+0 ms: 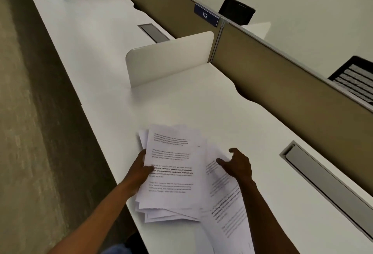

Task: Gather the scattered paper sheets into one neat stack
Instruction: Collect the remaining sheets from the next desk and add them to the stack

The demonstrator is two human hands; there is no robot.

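Observation:
A loose pile of printed white sheets (173, 173) lies on the white desk (201, 102), its edges fanned out and uneven. My left hand (141, 170) grips the pile's left edge, thumb on top of the top sheet. To the right, more printed sheets (228, 209) lie askew, running down toward the desk's near edge and partly under the pile. My right hand (237, 165) hovers over those sheets with fingers spread and curled, holding nothing that I can see.
A low white divider panel (169, 58) stands on the desk beyond the papers. A tan partition wall (282, 84) with a blue "112" sign (205, 14) runs along the right. A grey cable-tray lid (327, 183) sits at right. The desk's left edge drops to the floor (30, 132).

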